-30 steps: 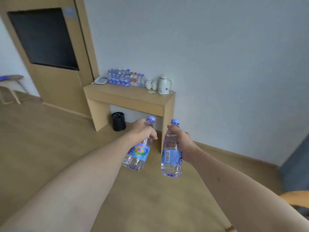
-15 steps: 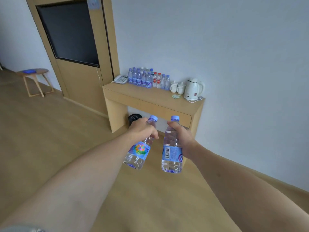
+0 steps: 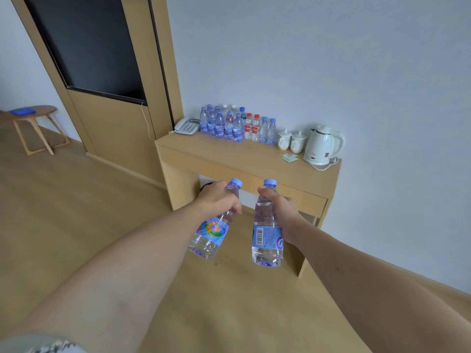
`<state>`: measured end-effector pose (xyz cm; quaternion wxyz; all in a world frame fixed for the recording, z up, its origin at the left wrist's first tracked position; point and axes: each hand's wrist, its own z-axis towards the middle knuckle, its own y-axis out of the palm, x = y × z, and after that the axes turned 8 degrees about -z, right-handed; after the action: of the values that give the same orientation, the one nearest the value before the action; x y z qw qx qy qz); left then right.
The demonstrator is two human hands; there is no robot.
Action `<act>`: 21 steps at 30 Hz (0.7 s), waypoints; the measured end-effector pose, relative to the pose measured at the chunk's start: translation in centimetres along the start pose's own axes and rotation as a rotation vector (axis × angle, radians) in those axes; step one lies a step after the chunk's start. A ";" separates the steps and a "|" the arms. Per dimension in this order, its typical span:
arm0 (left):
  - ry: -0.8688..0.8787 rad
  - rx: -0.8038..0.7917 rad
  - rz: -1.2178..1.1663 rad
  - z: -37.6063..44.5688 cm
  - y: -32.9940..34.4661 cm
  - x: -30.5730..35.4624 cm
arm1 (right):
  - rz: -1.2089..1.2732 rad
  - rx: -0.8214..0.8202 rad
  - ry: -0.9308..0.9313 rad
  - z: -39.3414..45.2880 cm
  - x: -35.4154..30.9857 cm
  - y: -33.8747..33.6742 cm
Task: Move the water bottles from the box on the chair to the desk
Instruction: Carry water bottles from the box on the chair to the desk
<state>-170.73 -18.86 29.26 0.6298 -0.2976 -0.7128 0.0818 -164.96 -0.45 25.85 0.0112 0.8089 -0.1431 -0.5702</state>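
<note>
My left hand [image 3: 216,200] grips a clear water bottle [image 3: 212,233] with a blue cap and a colourful label, tilted to the right. A second blue-capped bottle [image 3: 266,238], held upright with its barcode facing me, is in my right hand [image 3: 280,208]. Both hang in the air in front of the light wooden desk [image 3: 229,156], below its top. Several water bottles [image 3: 234,126] stand in a cluster at the desk's back left, two of them with red labels. The box and chair are out of view.
On the desk sit a white phone [image 3: 187,126], two white lidded mugs [image 3: 290,141], a white kettle [image 3: 319,146] and green packets [image 3: 289,157]. A dark bin [image 3: 205,186] stands under the desk. A wooden panel with a dark screen [image 3: 89,47] and a small stool [image 3: 35,128] are at the left.
The desk has come closer and larger in view and shifted right as I walk toward it. Both hands keep the same grip on their bottles.
</note>
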 end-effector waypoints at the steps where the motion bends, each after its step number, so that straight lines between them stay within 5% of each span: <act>1: 0.001 0.000 0.001 1.7 -0.7 -0.2 | 0.000 -0.006 0.002 1.9 -0.4 0.6; 12: -0.006 0.001 0.086 24.2 -5.8 0.6 | 0.031 -0.077 -0.030 25.1 -7.0 4.5; 21: -0.037 0.010 0.012 40.0 -8.3 2.2 | -0.079 0.041 -0.015 39.8 -12.8 3.8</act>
<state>-211.35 -14.05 27.51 0.6175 -0.2972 -0.7220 0.0950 -206.59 4.77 24.36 -0.0289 0.8097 -0.1225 -0.5731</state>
